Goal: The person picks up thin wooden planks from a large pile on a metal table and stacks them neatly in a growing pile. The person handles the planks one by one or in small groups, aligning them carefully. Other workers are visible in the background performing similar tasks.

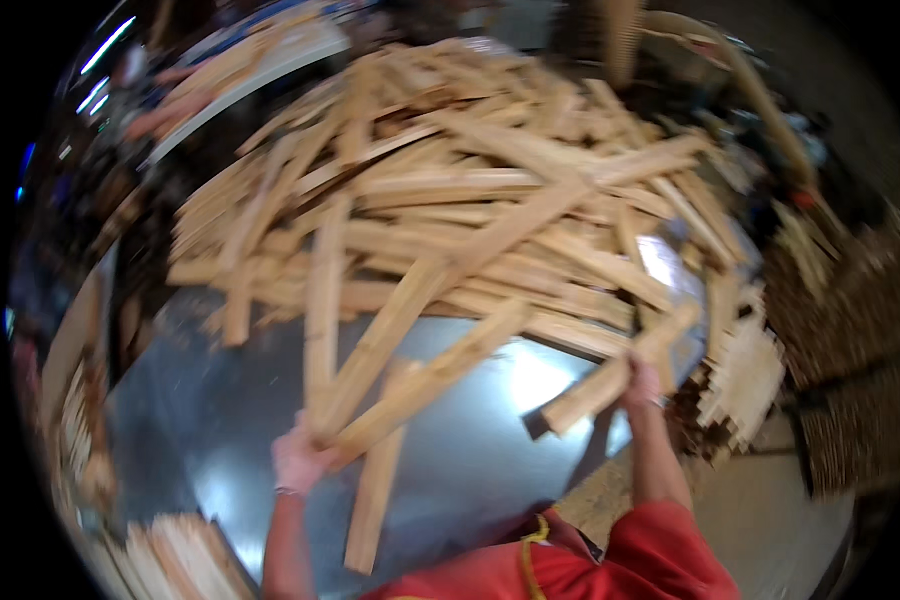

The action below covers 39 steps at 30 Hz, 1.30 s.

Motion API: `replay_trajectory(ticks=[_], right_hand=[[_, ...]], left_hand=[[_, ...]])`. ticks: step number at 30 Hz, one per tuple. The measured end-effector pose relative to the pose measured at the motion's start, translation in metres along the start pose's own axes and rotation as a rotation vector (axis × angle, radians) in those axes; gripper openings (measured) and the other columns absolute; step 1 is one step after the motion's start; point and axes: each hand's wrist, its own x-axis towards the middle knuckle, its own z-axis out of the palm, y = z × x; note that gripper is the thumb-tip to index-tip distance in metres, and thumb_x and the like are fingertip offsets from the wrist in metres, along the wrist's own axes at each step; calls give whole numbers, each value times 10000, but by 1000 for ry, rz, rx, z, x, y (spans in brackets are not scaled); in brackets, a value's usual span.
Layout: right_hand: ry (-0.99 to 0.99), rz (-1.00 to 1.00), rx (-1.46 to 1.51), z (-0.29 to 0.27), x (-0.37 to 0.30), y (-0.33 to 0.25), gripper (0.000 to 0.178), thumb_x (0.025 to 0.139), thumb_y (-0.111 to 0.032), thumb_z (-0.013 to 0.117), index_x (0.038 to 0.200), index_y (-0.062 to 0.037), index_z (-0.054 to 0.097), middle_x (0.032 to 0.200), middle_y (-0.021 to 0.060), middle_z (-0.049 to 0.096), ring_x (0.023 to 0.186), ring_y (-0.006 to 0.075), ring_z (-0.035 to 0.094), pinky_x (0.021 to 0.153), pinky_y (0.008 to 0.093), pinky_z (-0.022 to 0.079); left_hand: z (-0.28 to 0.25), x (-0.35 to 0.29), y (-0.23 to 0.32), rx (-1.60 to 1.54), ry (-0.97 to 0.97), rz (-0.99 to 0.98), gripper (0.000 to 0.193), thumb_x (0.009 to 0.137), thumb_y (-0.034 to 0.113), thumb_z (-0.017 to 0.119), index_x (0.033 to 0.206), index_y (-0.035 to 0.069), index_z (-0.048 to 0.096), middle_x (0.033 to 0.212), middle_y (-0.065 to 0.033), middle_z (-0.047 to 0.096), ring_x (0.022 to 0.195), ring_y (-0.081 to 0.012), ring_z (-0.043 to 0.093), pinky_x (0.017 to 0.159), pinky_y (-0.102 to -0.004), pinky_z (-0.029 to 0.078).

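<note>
My left hand [302, 458] is closed round the near ends of wooden strips [425, 385], which fan out from it over the metal table [470, 440] toward the pile. Beside that hand another strip [375, 500] lies on the metal, partly under the held ones. My right hand [645, 383] grips a shorter wooden strip [600, 392] at the table's right side, its near end tilted toward me. Beyond both hands rises a large heap of loose wooden strips [510, 220], crossed at many angles. Motion blurs the picture, so finger detail is faint.
Stacked strips [180, 560] stand at the lower left, and another stack [745, 380] is right of the table. Brown slatted bundles [860, 420] lie farther right. At the far left, a second table [260, 85] carries wood, with another person's arm [170, 115] beside it.
</note>
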Motion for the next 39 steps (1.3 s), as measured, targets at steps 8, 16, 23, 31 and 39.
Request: replay_trajectory(ticks=[8, 16, 23, 31, 39], right_hand=[[-46, -65, -17, -24, -144, 63, 542, 904, 89, 660, 1411, -68, 553, 1121, 81, 696, 1035, 250, 708, 953, 446, 625], [-657, 207, -466, 65, -281, 179, 499, 879, -17, 719, 1359, -57, 592, 1171, 73, 690, 1062, 238, 689, 934, 426, 585], [-1016, 421, -792, 81, -394, 344, 425, 930, -133, 750, 1326, -82, 605, 1056, 55, 683, 878, 228, 695, 707, 398, 610], [-1531, 468, -1022, 64, -459, 396, 472, 979, -148, 746, 1402, -16, 585, 1192, 93, 707, 1071, 224, 682, 978, 364, 565], [-1222, -7, -930, 112, -291, 239, 534, 1028, -120, 719, 1529, 4, 587, 1272, 68, 713, 1076, 149, 665, 939, 307, 552]], left_hand=[[54, -100, -28, -997, -229, -174, 770, 889, 242, 773, 1584, 41, 508, 1221, -125, 723, 972, -208, 738, 859, -339, 605], [52, -247, -87, -887, -70, 44, 539, 972, 279, 705, 1452, 38, 654, 1197, -141, 769, 1061, -254, 745, 946, -380, 587], [39, -359, -106, -613, -170, -356, 715, 968, 340, 626, 1576, -14, 503, 1437, -261, 640, 1298, -399, 651, 1105, -464, 507], [83, -324, -107, -534, 203, -625, 481, 914, 498, 698, 1162, 86, 717, 1164, -211, 741, 1102, -446, 710, 976, -528, 564], [113, -445, -250, 131, 761, -509, 439, 849, 284, 828, 1201, 47, 716, 1274, -147, 687, 1236, -331, 640, 1093, -484, 498]])
